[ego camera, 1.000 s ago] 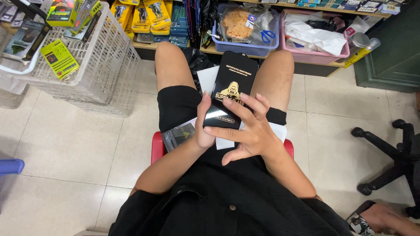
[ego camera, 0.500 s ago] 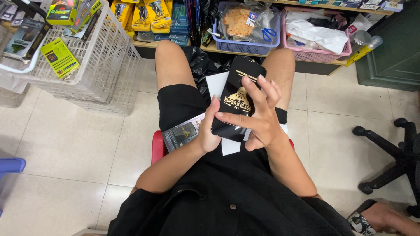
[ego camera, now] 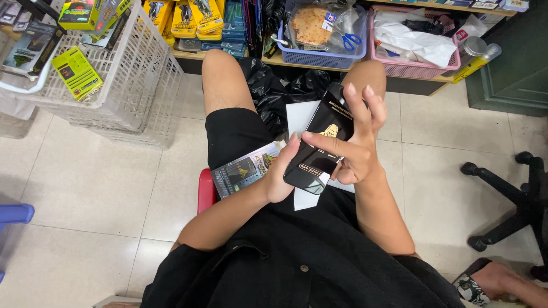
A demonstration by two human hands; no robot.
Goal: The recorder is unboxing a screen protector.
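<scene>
I sit on a red stool (ego camera: 205, 191) and hold a flat black package with gold print (ego camera: 321, 142) over my lap. My right hand (ego camera: 357, 140) wraps its far end, fingers spread across the top. My left hand (ego camera: 281, 171) grips its near lower edge with the thumb on the front. Under the package lie white sheets (ego camera: 299, 117) on my right thigh. A grey printed package (ego camera: 245, 170) rests on my left thigh beside my left wrist.
A black plastic bag (ego camera: 274, 94) lies between my knees. White mesh baskets (ego camera: 123, 80) with boxed goods stand at the left. A blue basket (ego camera: 319, 57) and pink basket (ego camera: 411, 65) sit on a low shelf ahead. A black chair base (ego camera: 514, 199) is at the right.
Both hands have turned the black package, tilting it to the right and lifting it a little. My right hand slid from its lower face up to its far end.
</scene>
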